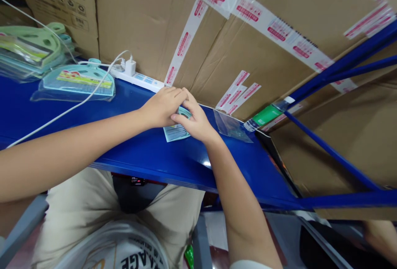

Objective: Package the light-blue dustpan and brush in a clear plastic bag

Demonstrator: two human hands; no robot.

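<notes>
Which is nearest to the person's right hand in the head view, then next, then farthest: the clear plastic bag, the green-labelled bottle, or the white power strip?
From the right hand:
1. Clear plastic bag, just beside it, toward the boxes' right.
2. Green-labelled bottle, farther right, by the blue frame.
3. White power strip, off to the left, against the cardboard.

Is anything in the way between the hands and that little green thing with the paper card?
No. The left hand and the right hand already lie right on the green item with its card on the blue shelf. Nothing sits between them.

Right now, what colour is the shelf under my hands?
Glossy blue shelf; the head view shows it.
</notes>
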